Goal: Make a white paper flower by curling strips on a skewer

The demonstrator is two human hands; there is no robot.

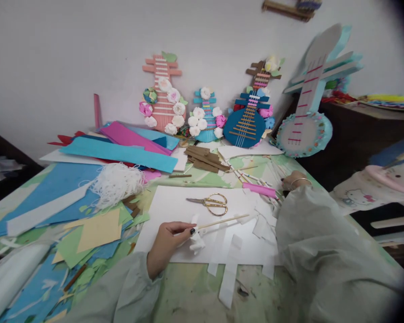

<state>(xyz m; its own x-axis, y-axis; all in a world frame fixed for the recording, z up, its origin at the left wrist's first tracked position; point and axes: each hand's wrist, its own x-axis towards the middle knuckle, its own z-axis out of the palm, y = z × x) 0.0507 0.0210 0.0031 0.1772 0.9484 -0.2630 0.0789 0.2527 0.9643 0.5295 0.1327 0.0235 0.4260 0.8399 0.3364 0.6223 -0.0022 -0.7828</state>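
Note:
Between the thumb and fingers of my left hand (173,240) is a thin wooden stick (225,221), pointing right over a white sheet (182,202). Crumpled white paper (197,243) hangs at the stick's near end, by my fingertips. My right hand (295,179) reaches to the table's right side, beside a bundle of thin sticks and a pink paper roll (259,189). Its fingers are curled, and what they may hold is hidden. Gold-handled scissors (210,204) lie on the white sheet above the stick. Several white paper strips (230,271) overlap the sheet's lower edge.
Decorated paper lutes (244,128) lean along the wall. At left are coloured paper sheets (121,152), a heap of white string (117,184) and green and yellow scraps (99,231). Brown strips (205,159) lie behind the sheet. A white-and-pink container (373,188) stands at right.

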